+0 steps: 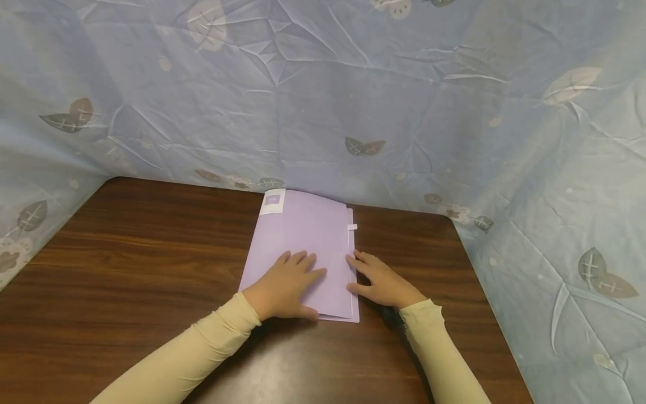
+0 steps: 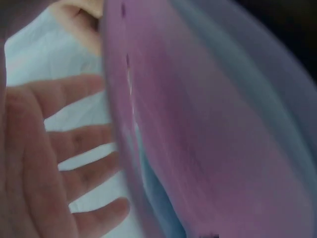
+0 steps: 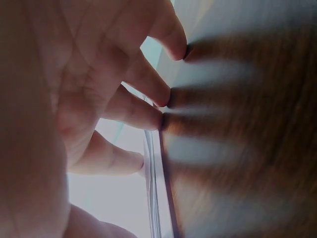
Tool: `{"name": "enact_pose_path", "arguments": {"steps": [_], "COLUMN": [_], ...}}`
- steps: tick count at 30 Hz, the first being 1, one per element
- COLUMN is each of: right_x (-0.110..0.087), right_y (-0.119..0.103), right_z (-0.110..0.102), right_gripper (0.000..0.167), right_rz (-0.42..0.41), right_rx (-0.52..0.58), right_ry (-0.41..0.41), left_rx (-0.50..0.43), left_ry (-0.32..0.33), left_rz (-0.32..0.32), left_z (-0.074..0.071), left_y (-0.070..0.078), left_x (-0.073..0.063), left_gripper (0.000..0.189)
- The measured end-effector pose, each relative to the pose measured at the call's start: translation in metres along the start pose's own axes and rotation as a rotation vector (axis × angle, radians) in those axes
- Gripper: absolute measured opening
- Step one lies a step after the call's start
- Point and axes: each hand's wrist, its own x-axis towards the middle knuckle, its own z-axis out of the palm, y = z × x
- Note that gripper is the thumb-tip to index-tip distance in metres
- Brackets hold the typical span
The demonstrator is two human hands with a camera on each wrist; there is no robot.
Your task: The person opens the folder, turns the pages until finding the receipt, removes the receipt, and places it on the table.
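A light purple document folder lies on the dark wood table, its cover bowed up slightly at the top. It has a white label at its upper left corner and a small white tab on its right edge. My left hand rests on the lower part of the cover with fingers spread. At the right edge, my right hand has its fingers extended, with fingertips at the folder's edge and on the table. In the right wrist view, thin stacked layers show along that edge.
The brown wood-grain table extends to both sides of the folder. Behind it and at both sides hangs a wrinkled blue-grey cloth with leaf prints. The folder's top edge lies close to this cloth.
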Motion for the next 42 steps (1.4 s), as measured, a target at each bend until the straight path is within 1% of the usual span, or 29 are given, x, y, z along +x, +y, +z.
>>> {"name": "enact_pose_path", "arguments": {"steps": [3, 6, 9, 13, 19, 23, 26, 31, 38, 42], "right_x": [-0.001, -0.001, -0.001, -0.001, -0.001, -0.001, -0.001, -0.001, 0.0, 0.0], "right_y": [-0.001, -0.001, -0.002, -0.001, 0.002, 0.005, 0.006, 0.005, 0.002, 0.002], "right_z": [-0.001, -0.001, -0.001, -0.002, -0.003, -0.004, -0.005, -0.006, -0.006, -0.006], "right_gripper": [0.075, 0.073, 0.072, 0.072, 0.069, 0.066, 0.065, 0.065, 0.062, 0.061], "right_rz": [-0.005, -0.01, -0.015, -0.023, -0.039, -0.056, -0.057, -0.054, -0.028, -0.015], "right_rx": [0.007, 0.01, 0.005, -0.006, -0.013, -0.041, -0.038, -0.03, -0.048, -0.042], "right_ry": [0.01, 0.017, 0.022, 0.032, 0.036, 0.031, 0.025, 0.016, 0.009, 0.01], "left_rx": [0.064, 0.112, 0.151, 0.178, 0.156, 0.138, 0.122, 0.087, 0.041, 0.014], "left_ry": [0.04, 0.064, 0.077, 0.087, 0.099, 0.112, 0.113, 0.113, 0.142, 0.138], "left_rz": [-0.01, -0.023, -0.033, -0.048, -0.062, -0.056, -0.055, -0.058, -0.044, -0.041], "left_z": [0.009, 0.017, 0.024, 0.028, 0.028, 0.028, 0.027, 0.022, 0.013, 0.009], "left_y": [0.011, 0.019, 0.024, 0.027, 0.028, 0.027, 0.026, 0.024, 0.023, 0.021], "left_x": [0.007, 0.012, 0.015, 0.017, 0.017, 0.016, 0.017, 0.016, 0.013, 0.012], "left_gripper": [0.093, 0.097, 0.098, 0.092, 0.086, 0.085, 0.085, 0.086, 0.086, 0.087]}}
